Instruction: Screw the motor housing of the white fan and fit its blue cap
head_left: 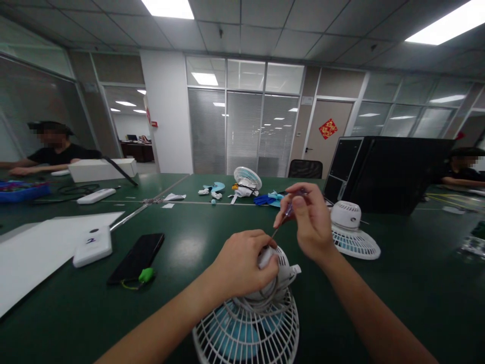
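In front of me a small white fan (pixel 270 331) lies on its grille, with pale blue blades (pixel 233 336) showing through the bars. My left hand (pixel 246 263) is wrapped round the fan's motor housing at the top. A cable is wound beneath the housing, its white plug (pixel 295 270) sticking out to the right. My right hand (pixel 311 220) grips a screwdriver (pixel 288 210) with a purplish, see-through handle. Its thin shaft slants down to the housing beside my left fingers. Whether the tip sits in a screw is hidden.
A second white fan (pixel 354 240) lies face down at the right, before a black computer case (pixel 394 174). Another fan (pixel 247 182) and blue parts (pixel 217 187) are farther back. A black phone (pixel 138 258) and a white power bank (pixel 93 246) lie left. Two people sit at the sides.
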Action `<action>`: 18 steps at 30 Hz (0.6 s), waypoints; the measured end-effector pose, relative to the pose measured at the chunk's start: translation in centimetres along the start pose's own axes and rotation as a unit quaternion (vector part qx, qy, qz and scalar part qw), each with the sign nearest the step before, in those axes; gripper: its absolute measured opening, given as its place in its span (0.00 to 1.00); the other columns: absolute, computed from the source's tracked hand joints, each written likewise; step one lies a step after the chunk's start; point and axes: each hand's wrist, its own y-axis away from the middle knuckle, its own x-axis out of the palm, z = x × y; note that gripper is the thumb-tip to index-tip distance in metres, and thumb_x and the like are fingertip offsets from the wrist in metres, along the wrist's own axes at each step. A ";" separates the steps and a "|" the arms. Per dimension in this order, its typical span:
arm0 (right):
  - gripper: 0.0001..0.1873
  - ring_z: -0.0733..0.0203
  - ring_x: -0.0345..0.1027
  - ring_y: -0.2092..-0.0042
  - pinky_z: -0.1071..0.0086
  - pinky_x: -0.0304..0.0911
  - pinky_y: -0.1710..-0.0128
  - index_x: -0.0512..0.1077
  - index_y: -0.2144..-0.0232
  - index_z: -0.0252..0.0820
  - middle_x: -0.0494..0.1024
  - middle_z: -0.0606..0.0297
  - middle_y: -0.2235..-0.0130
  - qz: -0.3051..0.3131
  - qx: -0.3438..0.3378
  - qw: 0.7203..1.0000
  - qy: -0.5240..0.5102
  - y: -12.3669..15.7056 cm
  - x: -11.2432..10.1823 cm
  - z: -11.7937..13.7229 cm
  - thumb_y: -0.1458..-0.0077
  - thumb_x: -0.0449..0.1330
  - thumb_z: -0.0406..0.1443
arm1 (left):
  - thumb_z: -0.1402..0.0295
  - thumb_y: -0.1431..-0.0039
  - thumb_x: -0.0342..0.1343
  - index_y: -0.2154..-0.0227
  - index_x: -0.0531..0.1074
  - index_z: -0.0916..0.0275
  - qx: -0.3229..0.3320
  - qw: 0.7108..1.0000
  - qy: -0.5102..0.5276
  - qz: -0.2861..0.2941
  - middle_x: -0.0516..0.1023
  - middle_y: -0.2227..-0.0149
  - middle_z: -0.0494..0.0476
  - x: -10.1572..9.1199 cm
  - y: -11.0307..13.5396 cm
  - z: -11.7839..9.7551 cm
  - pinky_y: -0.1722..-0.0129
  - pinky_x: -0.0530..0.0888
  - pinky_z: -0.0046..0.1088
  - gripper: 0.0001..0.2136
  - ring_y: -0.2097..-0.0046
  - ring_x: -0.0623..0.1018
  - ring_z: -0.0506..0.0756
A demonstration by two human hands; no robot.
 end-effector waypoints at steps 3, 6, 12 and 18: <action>0.08 0.70 0.69 0.79 0.75 0.66 0.80 0.63 0.55 0.47 0.67 0.75 0.72 0.031 -0.021 0.999 0.011 0.4 1.2 -0.6 0.32 0.51 0.43 | 0.68 0.44 0.54 0.62 0.79 0.65 0.003 1.000 0.009 -0.002 0.82 0.62 0.59 0.0 0.0 0.1 0.54 0.76 0.38 0.12 0.59 0.81 0.60; 0.07 0.72 0.69 0.79 0.77 0.63 0.80 0.63 0.54 0.47 0.67 0.76 0.72 0.018 -0.040 0.998 0.038 0.9 1.0 -0.8 0.31 0.51 0.40 | 0.68 0.42 0.53 0.61 0.79 0.66 0.012 1.000 0.010 0.000 0.81 0.62 0.59 0.0 -0.1 0.1 0.53 0.76 0.39 0.12 0.59 0.80 0.60; 0.08 0.72 0.70 0.78 0.77 0.62 0.81 0.64 0.52 0.47 0.68 0.75 0.71 0.023 -0.066 0.993 0.098 0.9 1.0 -0.7 0.33 0.53 0.37 | 0.67 0.41 0.52 0.61 0.79 0.66 0.012 1.000 0.008 0.006 0.81 0.61 0.61 0.2 -0.1 0.4 0.53 0.75 0.41 0.13 0.58 0.80 0.61; 0.18 0.71 0.65 0.77 0.74 0.66 0.80 0.66 0.48 0.49 0.72 0.71 0.65 -0.002 -0.100 0.980 0.169 0.4 2.2 -1.0 0.39 0.62 0.38 | 0.66 0.41 0.53 0.65 0.77 0.66 0.004 1.000 -0.002 0.008 0.81 0.62 0.61 0.4 -0.2 0.5 0.56 0.76 0.40 0.10 0.60 0.80 0.61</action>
